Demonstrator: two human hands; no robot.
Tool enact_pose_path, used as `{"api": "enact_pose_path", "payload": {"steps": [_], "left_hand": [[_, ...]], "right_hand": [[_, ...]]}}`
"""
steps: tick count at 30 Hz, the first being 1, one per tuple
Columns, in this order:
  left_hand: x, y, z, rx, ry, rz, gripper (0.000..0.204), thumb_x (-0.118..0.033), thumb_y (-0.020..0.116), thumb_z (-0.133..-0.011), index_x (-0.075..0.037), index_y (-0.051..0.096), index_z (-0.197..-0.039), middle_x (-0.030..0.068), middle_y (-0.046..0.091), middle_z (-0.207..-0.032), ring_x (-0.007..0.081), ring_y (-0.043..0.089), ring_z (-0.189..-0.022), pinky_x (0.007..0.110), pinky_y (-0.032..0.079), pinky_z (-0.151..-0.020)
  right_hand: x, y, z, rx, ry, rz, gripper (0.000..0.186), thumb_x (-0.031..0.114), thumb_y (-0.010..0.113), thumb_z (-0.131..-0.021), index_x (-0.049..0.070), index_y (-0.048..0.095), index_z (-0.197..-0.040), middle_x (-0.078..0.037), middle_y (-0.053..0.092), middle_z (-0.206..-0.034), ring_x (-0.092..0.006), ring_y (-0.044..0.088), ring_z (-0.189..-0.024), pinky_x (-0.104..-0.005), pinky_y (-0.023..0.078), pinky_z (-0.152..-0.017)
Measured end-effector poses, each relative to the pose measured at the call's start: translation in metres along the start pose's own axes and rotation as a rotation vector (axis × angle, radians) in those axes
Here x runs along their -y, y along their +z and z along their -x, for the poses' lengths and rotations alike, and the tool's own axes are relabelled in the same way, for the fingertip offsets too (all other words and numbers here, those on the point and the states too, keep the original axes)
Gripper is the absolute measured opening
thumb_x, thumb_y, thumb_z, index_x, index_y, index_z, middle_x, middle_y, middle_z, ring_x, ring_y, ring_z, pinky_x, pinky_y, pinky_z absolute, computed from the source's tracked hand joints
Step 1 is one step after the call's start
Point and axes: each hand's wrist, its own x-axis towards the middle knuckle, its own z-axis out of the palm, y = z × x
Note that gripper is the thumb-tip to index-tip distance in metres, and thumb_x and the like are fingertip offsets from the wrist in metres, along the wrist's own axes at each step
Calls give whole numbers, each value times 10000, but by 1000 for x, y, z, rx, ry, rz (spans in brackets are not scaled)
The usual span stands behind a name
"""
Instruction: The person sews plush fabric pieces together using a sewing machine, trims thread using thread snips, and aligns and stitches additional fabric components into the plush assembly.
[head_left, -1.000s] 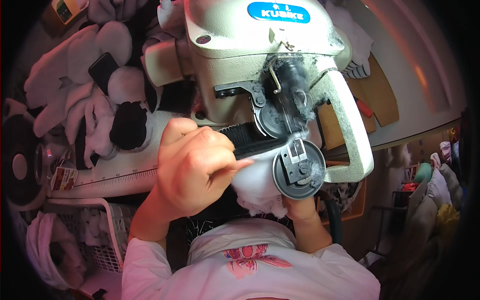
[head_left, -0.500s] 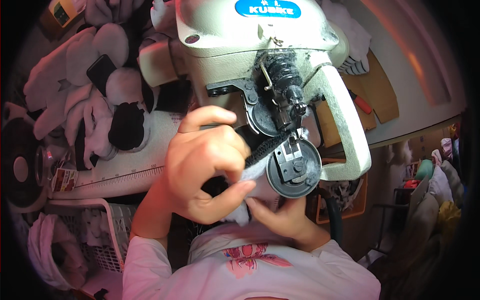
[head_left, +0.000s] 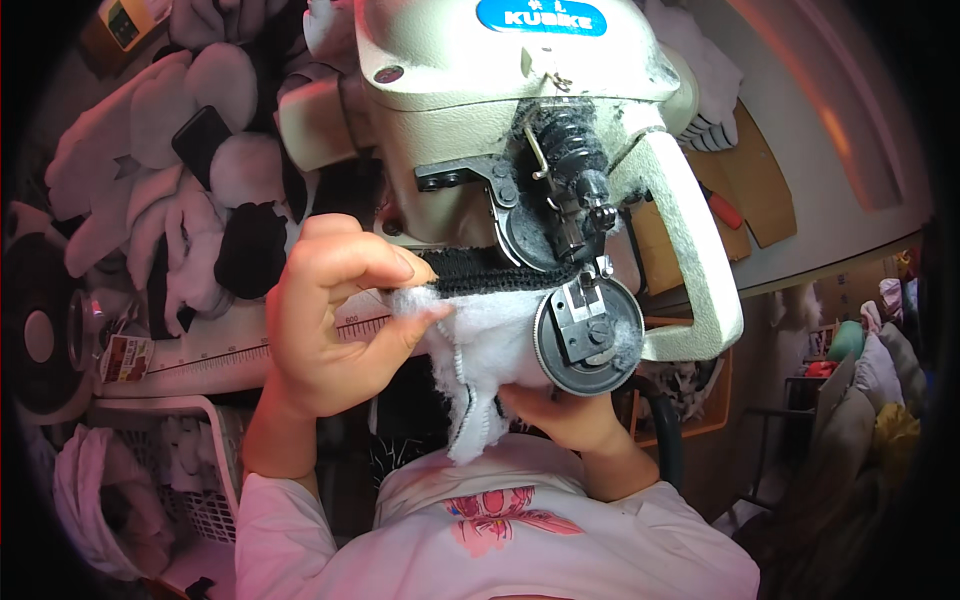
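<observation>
A fluffy white fabric piece (head_left: 487, 325) with a ribbed black band (head_left: 490, 281) along its upper edge stretches leftward from the sewing machine's round metal disc (head_left: 588, 337). My left hand (head_left: 335, 315) pinches the left end of the piece between thumb and fingers. A whitish stitched seam runs down its hanging lower part. The band's right end lies at the machine's needle area, just above the disc. My right hand (head_left: 575, 420) is below the disc, touching the fabric from underneath; its fingers are hidden behind the fabric and disc.
The cream sewing machine (head_left: 500, 75) fills the upper middle, its curved arm (head_left: 695, 240) on the right. White and black fabric pieces (head_left: 150, 140) are heaped at left. A white basket (head_left: 225, 450) stands below the table's left edge; an orange crate (head_left: 715, 400) is at right.
My left hand has moved left and slightly up, from beside the disc, drawing the white fabric and black band out into a longer stretch. My right hand stays below the disc.
</observation>
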Motion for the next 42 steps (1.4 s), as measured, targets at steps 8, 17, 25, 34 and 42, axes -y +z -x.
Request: {"api": "enact_pose_path", "payload": {"steps": [8,17,25,34,42], "left_hand": [[-9,16,-9,-7,10,-89,485,113,728,-700,-59,427,-1039,109,679,-841,158,478,-749,306,381,-754],[-6,37,-10,-83,-13,-71,407,49,771,-677,-67,545,-996,24,671,-857,159,546,-704,307,385,-764],[-4,28,-12,7,22,35,411,30,751,-729,-58,472,-1018,47,632,-831,161,541,-706,313,394,-773],[-6,40,-6,-133,-46,93,404,39,765,-716,-58,513,-1016,34,655,-859,145,541,-689,294,354,-741],[-13,44,-12,-93,19,-68,409,55,738,-736,-62,475,-1027,27,661,-820,123,593,-642,302,316,-744]], "right_hand": [[-4,-11,-5,-77,-117,169,541,57,810,-681,-8,583,-1168,-108,664,-1083,-195,652,-974,-335,515,-866],[2,-17,-7,-23,-145,199,569,54,812,-693,-14,569,-1204,-107,662,-1094,-195,646,-990,-339,516,-868],[-14,-17,-5,46,60,-266,505,48,772,-739,22,582,-1207,-79,641,-1131,-173,615,-1013,-331,500,-890],[-26,-20,-5,141,87,-436,492,28,758,-748,18,582,-1208,-74,637,-1138,-166,601,-1031,-333,482,-916],[8,-29,-13,57,-147,-61,494,45,738,-776,-14,561,-1234,-113,617,-1207,-198,589,-1090,-344,452,-963]]}}
